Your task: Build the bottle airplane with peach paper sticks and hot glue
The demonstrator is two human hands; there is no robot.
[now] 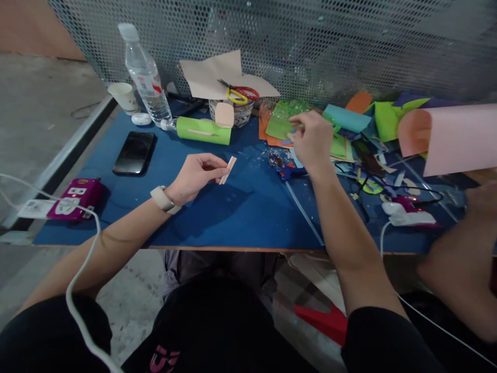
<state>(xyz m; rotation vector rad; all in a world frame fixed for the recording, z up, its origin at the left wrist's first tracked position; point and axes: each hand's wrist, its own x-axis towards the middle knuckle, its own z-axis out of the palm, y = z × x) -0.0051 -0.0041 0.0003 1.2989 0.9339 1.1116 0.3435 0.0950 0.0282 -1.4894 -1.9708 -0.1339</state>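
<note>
**Left hand holds wooden sticks**

The sticks are pinched between its fingertips above the middle of the blue table. The right hand is on the coloured paper scraps near the far edge; I cannot tell its grip.

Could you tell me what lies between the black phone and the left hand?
In the head view, only bare blue tabletop separates the phone and the left hand.
</note>
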